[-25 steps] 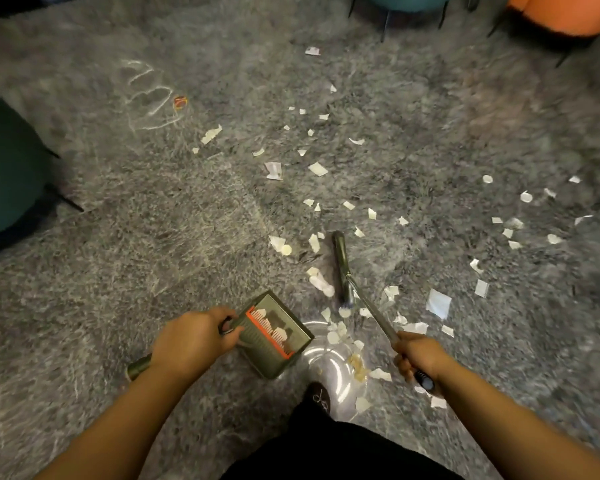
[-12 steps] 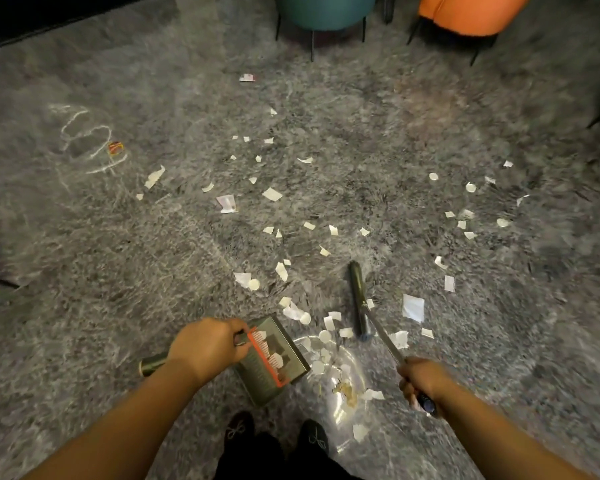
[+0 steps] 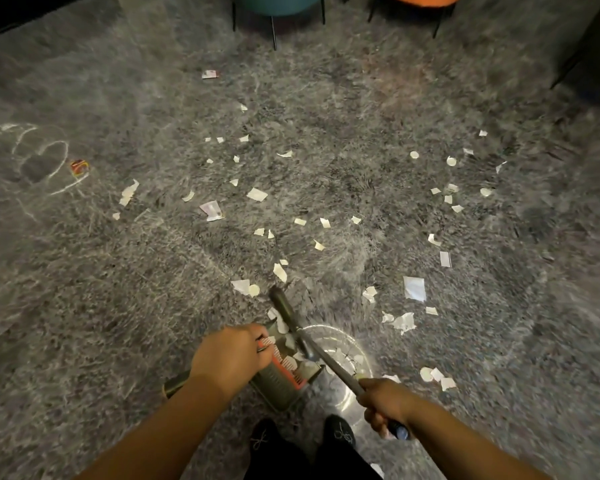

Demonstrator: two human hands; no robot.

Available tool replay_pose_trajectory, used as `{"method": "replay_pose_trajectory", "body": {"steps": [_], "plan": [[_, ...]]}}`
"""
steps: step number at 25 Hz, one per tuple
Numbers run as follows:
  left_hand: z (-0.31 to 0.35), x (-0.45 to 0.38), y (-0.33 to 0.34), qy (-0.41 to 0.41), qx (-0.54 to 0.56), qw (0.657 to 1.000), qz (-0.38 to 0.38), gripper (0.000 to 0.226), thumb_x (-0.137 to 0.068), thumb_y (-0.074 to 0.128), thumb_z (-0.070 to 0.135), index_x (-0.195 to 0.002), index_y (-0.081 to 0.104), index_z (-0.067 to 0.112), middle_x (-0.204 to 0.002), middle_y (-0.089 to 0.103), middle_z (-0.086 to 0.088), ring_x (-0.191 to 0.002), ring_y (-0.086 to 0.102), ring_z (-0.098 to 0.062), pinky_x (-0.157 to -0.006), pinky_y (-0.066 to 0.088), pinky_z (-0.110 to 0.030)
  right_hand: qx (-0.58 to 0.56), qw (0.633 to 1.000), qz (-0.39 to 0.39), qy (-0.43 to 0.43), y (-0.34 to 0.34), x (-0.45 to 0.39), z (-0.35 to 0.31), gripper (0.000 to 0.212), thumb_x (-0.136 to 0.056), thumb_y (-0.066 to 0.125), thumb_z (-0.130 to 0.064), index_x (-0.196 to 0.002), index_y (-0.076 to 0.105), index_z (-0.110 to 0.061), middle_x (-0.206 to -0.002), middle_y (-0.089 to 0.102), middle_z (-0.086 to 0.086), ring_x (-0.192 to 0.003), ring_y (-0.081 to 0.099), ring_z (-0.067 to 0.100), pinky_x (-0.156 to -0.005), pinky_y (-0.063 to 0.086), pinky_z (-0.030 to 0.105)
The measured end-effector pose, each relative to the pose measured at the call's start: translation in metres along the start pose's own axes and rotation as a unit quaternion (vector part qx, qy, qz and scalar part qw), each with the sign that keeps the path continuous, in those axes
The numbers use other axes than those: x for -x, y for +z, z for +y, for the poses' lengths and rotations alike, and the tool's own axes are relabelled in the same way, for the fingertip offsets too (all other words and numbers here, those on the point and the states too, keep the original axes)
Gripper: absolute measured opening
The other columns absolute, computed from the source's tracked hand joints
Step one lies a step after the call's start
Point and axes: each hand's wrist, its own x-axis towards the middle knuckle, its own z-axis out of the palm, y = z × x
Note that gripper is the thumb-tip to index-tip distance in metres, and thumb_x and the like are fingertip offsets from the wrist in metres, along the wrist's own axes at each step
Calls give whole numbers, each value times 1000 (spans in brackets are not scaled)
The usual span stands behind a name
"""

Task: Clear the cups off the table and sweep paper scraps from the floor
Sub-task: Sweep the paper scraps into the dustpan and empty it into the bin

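Head: left hand (image 3: pixel 228 355) grips dustpan (image 3: pixel 280 382); right hand (image 3: pixel 386 405) grips broom (image 3: pixel 321 355).

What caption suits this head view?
Left hand holds dustpan; right hand sweeps broom through paper scraps.

No words, brands or numbers can be read with any certainty; the grey carpet (image 3: pixel 326 116) bears pale chalk-like loops (image 3: pixel 44 161) at far left (they might pass for a rough "3" or curls, but the strokes are too faint to tell); a small red and yellow wrapper (image 3: pixel 79 167) lies just beside those loops, its print too small to read; two of the paper scraps (image 3: pixel 211 210) show faint pinkish marks, blurred beyond reading; the dustpan (image 3: pixel 284 375) carries no legible label.
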Motion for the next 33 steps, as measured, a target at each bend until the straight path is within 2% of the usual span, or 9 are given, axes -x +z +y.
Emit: {"method": "replay_pose_trajectory", "body": {"steps": [4, 7, 9, 14, 18, 21, 25, 30, 33], "plan": [[-16, 5, -2, 2, 22, 1000, -1, 36, -88, 52, 58, -112, 61, 33, -88, 70, 6, -74, 64, -13, -58, 47, -24, -27, 1000, -4, 2, 29, 24, -9, 12, -94, 41, -1, -92, 50, -10, -51, 41, 1, -33, 37, 9, -36, 30, 20], [-27, 13, 0, 8, 21, 1000, 18, 37, -87, 52, 60, -112, 62, 33, -86, 72, 5, -73, 65, -13, -57, 45, -24, -95, 995, 7, 21, 41, 37, -14, 33, -94, 38, 0, -127, 43, 4, -51, 39, 3, -34, 34, 10, -38, 27, 15], [-37, 20, 3, 15, 9, 999, 29, 36, -88, 53, 58, -113, 62, 34, -82, 72, 5, -71, 65, -13, -55, 44, -24, -121, 992, 22, 10, 46, 42, -15, 40, -94, 37, 2, -134, 37, 5, -55, 38, 5, -34, 34, 10, -36, 27, 15], [-63, 39, 4, 10, 1, 999, 36, 35, -87, 56, 57, -115, 63, 39, -78, 70, 8, -59, 58, -8, -44, 30, -19, -182, 983, 37, -1, 48, 48, -21, 37, -94, 37, 2, -131, 40, 2, -52, 38, 3, -33, 32, 7, -35, 27, 12], [-96, 42, -7, -51, 43, 996, 53, 28, -85, 60, 54, -108, 65, 37, -55, 52, 14, -49, 45, -2, -41, 29, -17, -202, 977, 58, -27, 47, 45, -34, 38, -95, 36, 1, -132, 39, -1, -50, 41, 2, -32, 33, 7, -32, 28, 13], [-124, 41, -15, -87, 61, 992, 72, 31, -82, 63, 56, -107, 66, 39, -75, 69, 8, -66, 62, -14, -53, 42, -23, -203, 976, 72, -34, 46, 34, -48, 34, -95, 37, 0, -125, 49, -10, -51, 43, 2, -33, 33, 8, -34, 28, 14], [-146, 32, -23, -106, 59, 990, 71, 33, -82, 64, 54, -111, 66, 38, -83, 71, 6, -71, 64, -16, -59, 51, -26, -177, 978, 93, -54, 39, 13, -69, 32, -97, 39, -2, -123, 51, -16, -55, 43, 5, -34, 35, 9, -35, 30, 16], [-154, 0, -40, -122, 54, 991, 26, 30, -85, 57, 57, -106, 64, 38, -75, 62, 7, -67, 55, -15, -58, 44, -26, -71, 989, 112, -63, 17, -32, -116, 27, -98, 40, -1, -113, 42, -23, -57, 43, 8, -31, 36, 12, -34, 33, 18], [-149, -13, -46, -113, 51, 992, 37, 28, -85, 59, 56, -104, 65, 37, -75, 63, 6, -66, 54, -14, -56, 41, -25, -15, 993, 104, -55, 7, -60, -144, 19, -96, 39, 1, -108, 46, -12, -56, 43, 10, -33, 37, 16, -36, 32, 21]]}}
